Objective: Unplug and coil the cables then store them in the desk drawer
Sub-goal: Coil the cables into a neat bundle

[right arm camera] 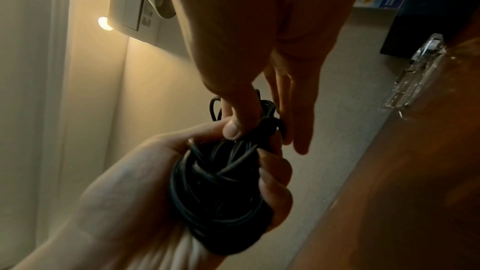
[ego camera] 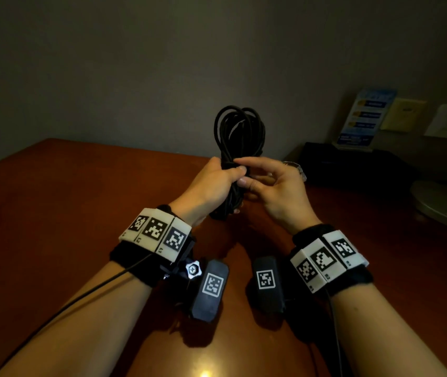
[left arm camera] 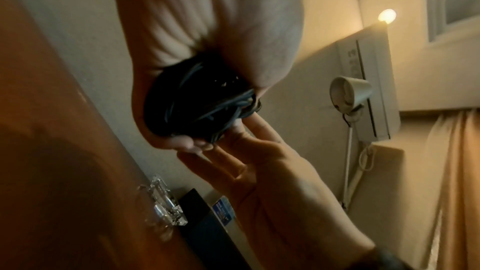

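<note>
- Left hand (ego camera: 211, 183) fingers clamped round the coiled black cable (ego camera: 240, 131).
- Right hand (ego camera: 276, 191) fingers pinching a strand beside them.
- Step: securing coil; next, likely, stowing in drawer.

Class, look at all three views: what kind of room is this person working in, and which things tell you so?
Probably a hotel room: a wooden desk, a stand-up information card against the wall, and a wall-mounted reading lamp beside a curtain.
</note>
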